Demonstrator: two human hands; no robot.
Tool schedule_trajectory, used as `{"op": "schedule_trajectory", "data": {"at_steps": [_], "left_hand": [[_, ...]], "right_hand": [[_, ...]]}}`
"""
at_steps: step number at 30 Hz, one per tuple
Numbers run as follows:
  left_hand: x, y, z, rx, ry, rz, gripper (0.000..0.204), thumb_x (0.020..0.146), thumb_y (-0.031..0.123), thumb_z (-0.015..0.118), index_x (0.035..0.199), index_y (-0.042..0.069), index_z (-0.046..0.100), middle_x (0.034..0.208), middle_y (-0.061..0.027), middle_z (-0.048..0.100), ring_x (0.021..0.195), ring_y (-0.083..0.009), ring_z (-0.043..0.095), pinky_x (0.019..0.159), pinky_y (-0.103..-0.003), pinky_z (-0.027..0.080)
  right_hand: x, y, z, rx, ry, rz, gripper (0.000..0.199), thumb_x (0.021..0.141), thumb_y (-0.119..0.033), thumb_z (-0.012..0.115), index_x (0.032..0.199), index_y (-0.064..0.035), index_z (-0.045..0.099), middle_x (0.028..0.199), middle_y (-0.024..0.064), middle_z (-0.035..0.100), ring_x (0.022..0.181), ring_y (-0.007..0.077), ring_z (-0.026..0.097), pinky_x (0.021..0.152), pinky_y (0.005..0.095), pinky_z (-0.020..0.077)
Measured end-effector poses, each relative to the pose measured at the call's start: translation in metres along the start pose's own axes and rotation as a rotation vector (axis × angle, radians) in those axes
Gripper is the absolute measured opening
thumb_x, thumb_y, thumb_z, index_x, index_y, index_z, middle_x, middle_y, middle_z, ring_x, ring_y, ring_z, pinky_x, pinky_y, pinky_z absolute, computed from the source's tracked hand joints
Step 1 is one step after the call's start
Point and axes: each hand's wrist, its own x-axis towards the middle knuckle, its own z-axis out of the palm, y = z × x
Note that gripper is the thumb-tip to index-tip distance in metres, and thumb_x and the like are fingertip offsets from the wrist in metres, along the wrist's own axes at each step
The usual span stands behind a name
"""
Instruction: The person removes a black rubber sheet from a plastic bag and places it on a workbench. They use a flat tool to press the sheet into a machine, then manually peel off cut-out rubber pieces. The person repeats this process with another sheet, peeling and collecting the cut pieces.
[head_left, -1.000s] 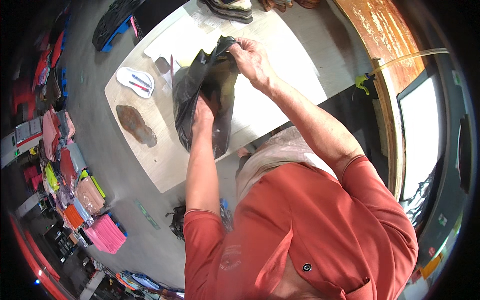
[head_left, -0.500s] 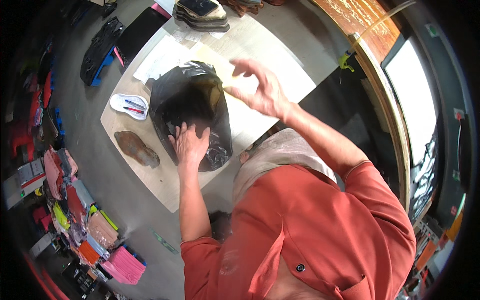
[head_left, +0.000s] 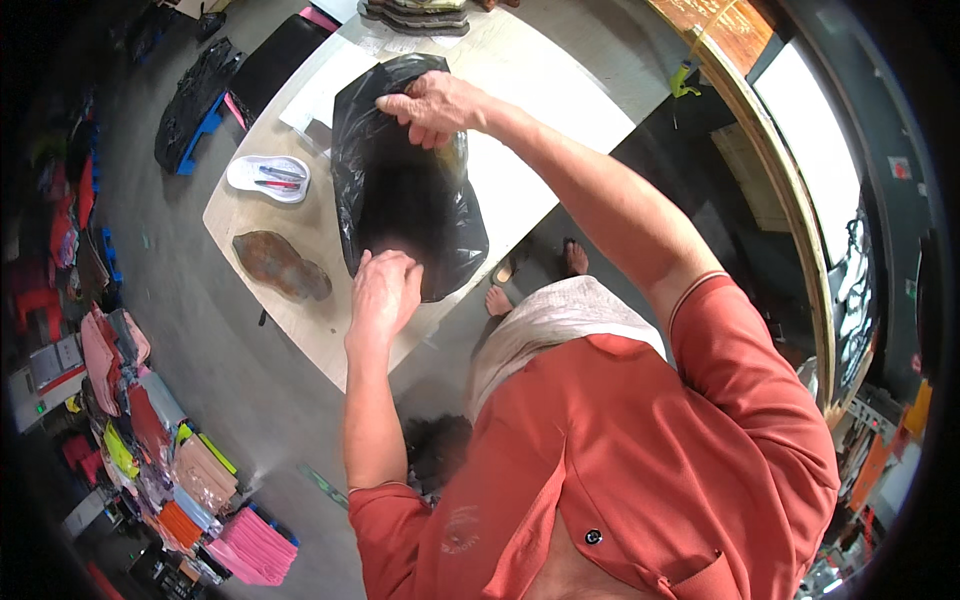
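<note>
A black plastic bag (head_left: 350,190) stands on the pale table with its mouth spread toward me. Its inside is mostly dark, and a yellowish patch shows at the right inner side. At the far rim, my right hand (head_left: 438,106) is closed with its fingers curled over the plastic. My left hand (head_left: 386,288) grips the near rim, fingertips bent inward over the edge. Left of the bag lie a brown, stained, sole-shaped piece (head_left: 282,266) and a white sole-shaped tray (head_left: 240,174) with a red pen (head_left: 281,184) and a blue pen on it.
The table (head_left: 330,335) has papers (head_left: 318,95) and a stack of dark sole-shaped pieces (head_left: 415,18) at its far end. Several folded garments (head_left: 255,545) lie on the left. A wooden frame (head_left: 770,170) stands to the right. A person's bare feet (head_left: 498,300) show beyond the table edge.
My right hand has come down from the air beside the bag onto its far rim. My left hand has moved from inside the mouth to the near rim. The bag's mouth is stretched longer.
</note>
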Motion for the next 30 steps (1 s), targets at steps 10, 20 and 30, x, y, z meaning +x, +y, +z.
{"op": "schedule_trajectory", "data": {"at_steps": [10, 20, 30], "left_hand": [[-0.006, 0.094, 0.018, -0.632, 0.288, 0.062, 0.019, 0.105, 0.007, 0.060, 0.114, -0.004, 0.074, 0.107, -0.0133, 0.076, 0.097, -0.0221, 0.072, 0.088, -0.034, 0.057], [0.072, 0.367, 0.129, -0.580, -0.193, 0.619, 0.017, 0.097, 0.002, 0.068, 0.112, 0.000, 0.075, 0.107, -0.0163, 0.076, 0.100, -0.0304, 0.075, 0.090, -0.037, 0.058], [0.151, 0.604, 0.200, -0.820, -0.588, 0.703, 0.029, 0.106, 0.011, 0.063, 0.130, -0.004, 0.067, 0.124, -0.0117, 0.073, 0.116, -0.0216, 0.069, 0.104, -0.034, 0.054]], "right_hand": [[-0.187, 0.102, 0.004, -0.187, 0.148, -0.307, 0.039, 0.101, -0.038, 0.064, 0.099, -0.0004, 0.074, 0.086, 0.0230, 0.072, 0.083, 0.0410, 0.072, 0.077, 0.0491, 0.0586], [-0.492, 0.299, -0.253, -0.255, 1.596, 0.044, 0.012, 0.098, -0.008, 0.069, 0.107, -0.0006, 0.074, 0.091, 0.0135, 0.073, 0.081, 0.0216, 0.071, 0.076, 0.0338, 0.0569], [-0.642, 0.402, -0.333, -0.888, 1.623, 0.353, 0.033, 0.087, -0.027, 0.081, 0.108, -0.0030, 0.071, 0.110, 0.0160, 0.068, 0.107, 0.0359, 0.063, 0.095, 0.0463, 0.0500]]}}
